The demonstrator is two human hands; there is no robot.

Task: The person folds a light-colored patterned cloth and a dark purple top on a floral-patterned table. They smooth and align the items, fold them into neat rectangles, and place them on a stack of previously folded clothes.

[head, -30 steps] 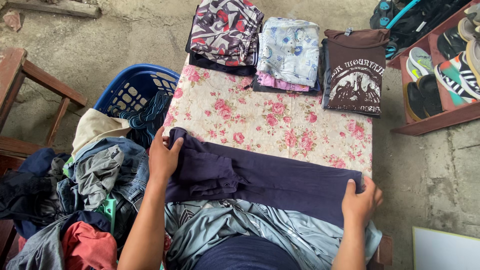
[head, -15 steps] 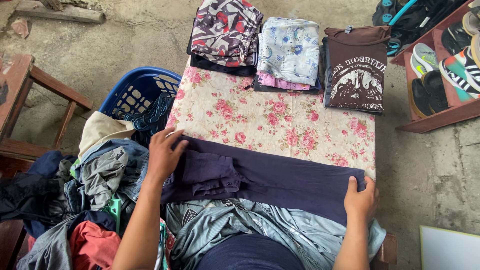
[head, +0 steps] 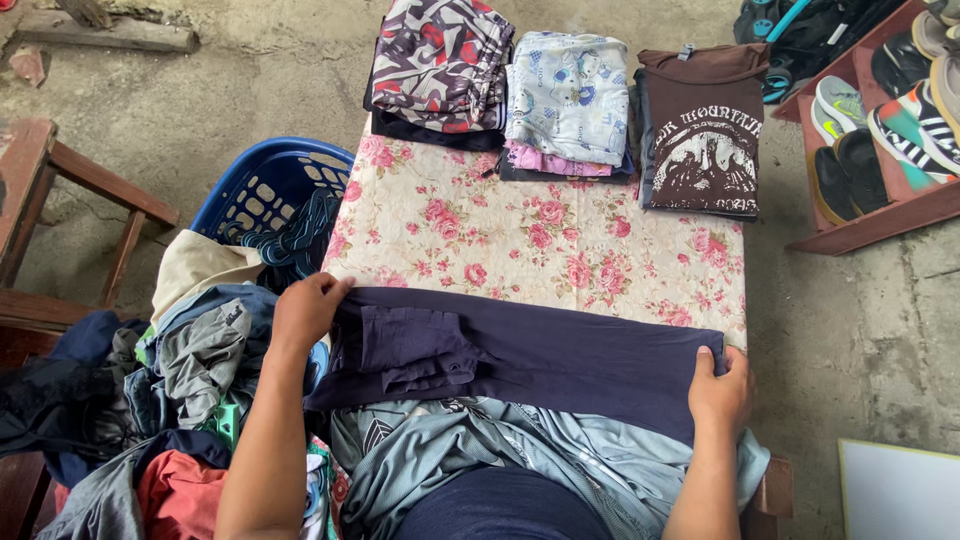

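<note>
Nearest, the left hand (head: 305, 310) and right hand (head: 720, 390) each pinch an end of the navy garment (head: 530, 355) stretched across the floral table's (head: 540, 240) near edge, its lower hem hidden, folded stacks (head: 570, 100) beyond.

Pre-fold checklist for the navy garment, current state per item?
1. Left hand has a grip on the navy garment at its left end: ok.
2. Right hand has a grip on the right end: ok.
3. Garment flat: not ok, bunched fabric near the left end.
4. Floral tablecloth bare beyond the garment: ok.
5. Folded stacks apart from the garment: ok.
6. Near edge of the garment: cannot tell, it hangs out of sight.
</note>
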